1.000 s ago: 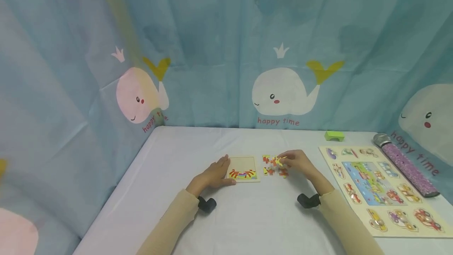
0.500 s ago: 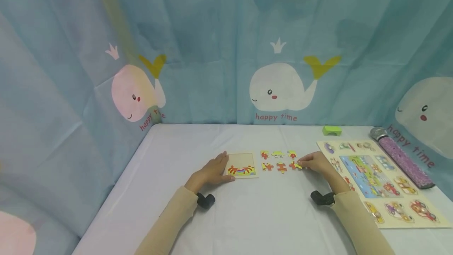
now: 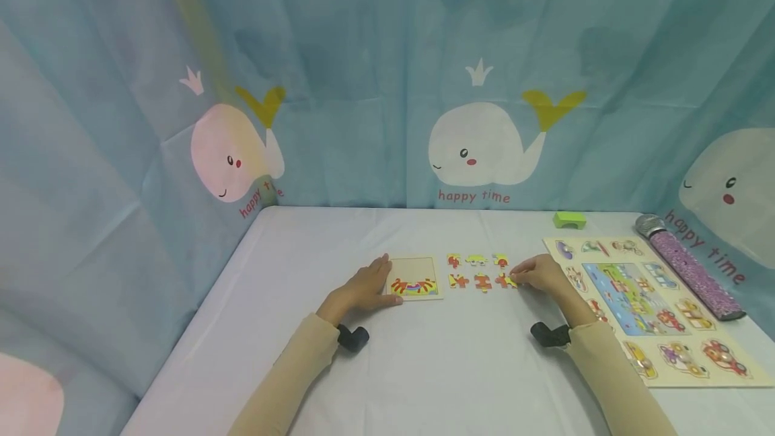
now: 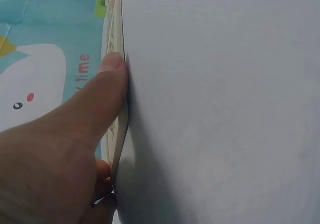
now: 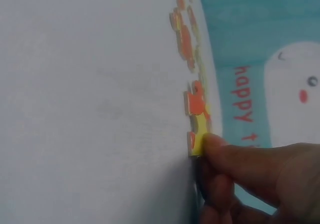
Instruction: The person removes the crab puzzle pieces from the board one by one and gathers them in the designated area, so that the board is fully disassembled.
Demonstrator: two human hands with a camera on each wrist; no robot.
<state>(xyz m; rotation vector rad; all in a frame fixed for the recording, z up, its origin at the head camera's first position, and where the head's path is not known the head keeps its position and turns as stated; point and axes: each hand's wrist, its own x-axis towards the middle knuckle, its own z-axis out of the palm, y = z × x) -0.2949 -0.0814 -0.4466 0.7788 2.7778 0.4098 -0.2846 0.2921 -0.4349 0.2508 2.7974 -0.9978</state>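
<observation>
A small square wooden puzzle tray (image 3: 413,268) lies on the white table, its lower part filled with a red, yellow and rainbow picture. My left hand (image 3: 360,287) rests along its left side, fingers straight at that edge and thumb at the near corner; in the left wrist view the thumb (image 4: 112,78) presses the tray's edge. To the right, several jigsaw pieces (image 3: 482,282) lie in two rows. At the right end of the near row, my right hand (image 3: 541,274) pinches an orange and yellow puzzle piece (image 5: 199,129) by its edge, low at the table.
A large wooden peg puzzle board (image 3: 611,355) with vehicle pictures lies on the right. Beyond it are a pink glittery microphone (image 3: 696,271) and a green arch block (image 3: 569,221). Blue whale-print cloth (image 3: 351,153) hangs behind the table.
My right hand has moved right and brought its piece to the end of the near row. The clustered pieces now lie spread in two rows. My left hand stays at the tray.
</observation>
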